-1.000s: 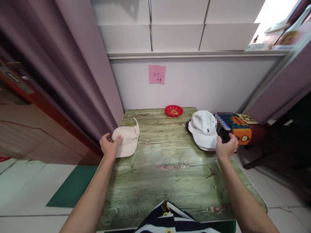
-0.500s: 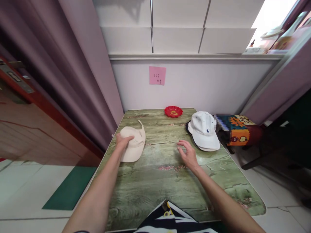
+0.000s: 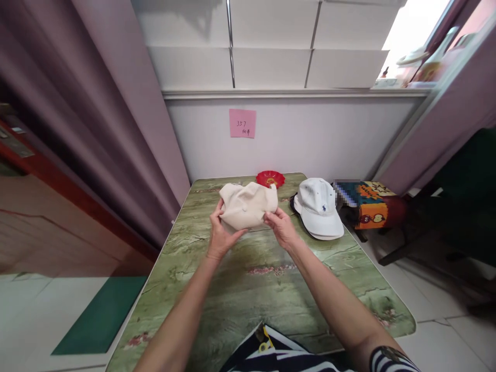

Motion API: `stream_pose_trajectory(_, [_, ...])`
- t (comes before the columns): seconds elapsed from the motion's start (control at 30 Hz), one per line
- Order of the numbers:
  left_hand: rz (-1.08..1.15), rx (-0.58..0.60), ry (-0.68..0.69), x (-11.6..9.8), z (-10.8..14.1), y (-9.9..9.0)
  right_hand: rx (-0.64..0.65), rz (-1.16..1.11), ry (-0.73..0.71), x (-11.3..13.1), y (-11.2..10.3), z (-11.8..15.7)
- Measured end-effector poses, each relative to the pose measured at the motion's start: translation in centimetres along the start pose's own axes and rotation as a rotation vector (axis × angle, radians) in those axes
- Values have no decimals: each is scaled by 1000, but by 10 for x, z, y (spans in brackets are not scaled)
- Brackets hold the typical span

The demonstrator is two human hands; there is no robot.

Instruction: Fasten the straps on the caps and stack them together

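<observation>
A cream baseball cap (image 3: pixel 248 205) is held up over the middle of the table, its crown creased and partly folded. My left hand (image 3: pixel 225 235) grips the cap's left side, with the thumb along the lower edge. At the cap's right end, my right hand (image 3: pixel 281 223) pinches the edge near the strap. The brim is not plainly visible. To the right, a white baseball cap (image 3: pixel 321 206) with a small dark blue emblem sits on top of other caps, with a dark edge showing at its left.
A red scalloped dish (image 3: pixel 270 179) stands at the back of the green wood-patterned table (image 3: pixel 240 289). A pink note (image 3: pixel 242 123) is stuck to the wall. Beyond the table's right edge is a stool with a colourful cover (image 3: pixel 374 206). A purple curtain (image 3: pixel 147 124) hangs at left.
The cream cap has been lifted from the left of the table to the middle and turned. My right hand, empty before, now holds its right end. The view has shifted slightly.
</observation>
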State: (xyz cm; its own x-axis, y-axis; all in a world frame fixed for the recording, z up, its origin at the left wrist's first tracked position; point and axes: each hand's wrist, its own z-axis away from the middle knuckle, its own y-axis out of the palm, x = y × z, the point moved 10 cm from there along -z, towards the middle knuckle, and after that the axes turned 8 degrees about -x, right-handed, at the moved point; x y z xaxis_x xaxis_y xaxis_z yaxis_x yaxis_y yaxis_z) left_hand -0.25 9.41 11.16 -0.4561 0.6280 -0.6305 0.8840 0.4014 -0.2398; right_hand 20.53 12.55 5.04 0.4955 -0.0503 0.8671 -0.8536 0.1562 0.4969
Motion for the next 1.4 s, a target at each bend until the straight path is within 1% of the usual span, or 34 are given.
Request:
stream_pose_trajectory(0.03, [-44, -11, 37, -1, 5, 0, -3, -19, -48, 5, -2, -1])
stream_pose_trajectory(0.1, [-129, 3, 61, 3, 20, 1, 11, 8, -108, 7, -7, 1])
stream_pose_trajectory(0.2, [-190, 79, 32, 15, 47, 7, 53, 187, -130, -6, -19, 6])
stream_pose_trajectory(0.23, [-197, 110, 20, 18, 56, 9, 71, 276, -146, -10, -24, 7])
stream_pose_trajectory(0.3, [-222, 179, 5, 22, 70, 12, 95, 496, -225, -11, -32, 11])
stream_pose_trajectory(0.37, [-251, 255, -10, 23, 79, 16, 92, 751, -357, -3, -37, 17])
stream_pose_trajectory(0.43, [-250, 333, -12, 19, 83, 19, 57, 988, -506, 11, -38, 26])
stream_pose_trajectory(0.5, [-222, 375, 0, 10, 82, 20, 50, 1141, -651, 26, -34, 40])
stream_pose_trajectory(0.53, [-214, 368, 4, 4, 78, 19, 68, 1176, -722, 32, -30, 50])
stream_pose_trajectory(0.6, [-226, 313, 2, -7, 66, 14, 133, 1194, -861, 42, -22, 71])
stream_pose_trajectory(0.67, [-253, 289, 0, -19, 51, 16, 215, 1184, -992, 48, -14, 96])
stream_pose_trajectory(0.7, [-262, 320, 9, -24, 44, 22, 258, 1173, -1051, 49, -11, 108])
stream_pose_trajectory(0.73, [-267, 384, 19, -29, 39, 31, 305, 1160, -1102, 50, -7, 120])
stream_pose_trajectory(0.8, [-262, 555, 43, -34, 35, 54, 412, 1115, -1178, 49, 1, 141])
stream_pose_trajectory(0.83, [-253, 643, 49, -35, 35, 65, 464, 1088, -1191, 48, 4, 149])
stream_pose_trajectory(0.9, [-230, 773, 47, -32, 39, 82, 534, 1024, -1148, 47, 8, 157])
stream_pose_trajectory(0.93, [-218, 800, 36, -30, 39, 86, 548, 986, -1084, 47, 9, 155])
stream_pose_trajectory(0.97, [-205, 799, 20, -28, 39, 88, 542, 949, -988, 46, 7, 149])
stream_pose_trajectory(1.03, [-173, 726, -36, -22, 33, 84, 469, 876, -739, 42, -1, 128])
stream_pose_trajectory(1.1, [-126, 594, -134, -14, 23, 71, 347, 796, -506, 37, -13, 106])
stream_pose_trajectory(1.13, [-98, 523, -195, -9, 19, 63, 287, 755, -422, 35, -17, 96])
stream_pose_trajectory(1.17, [-69, 456, -260, -4, 16, 55, 237, 716, -367, 35, -18, 88])
stream_pose_trajectory(1.23, [6, 356, -388, 5, 13, 40, 183, 653, -311, 38, -13, 76])
stream_pose_trajectory(1.33, [127, 311, -536, 11, 18, 29, 211, 620, -255, 42, 6, 65])
stream_pose_trajectory(1.4, [152, 306, -559, 11, 21, 24, 245, 603, -207, 44, 18, 60])
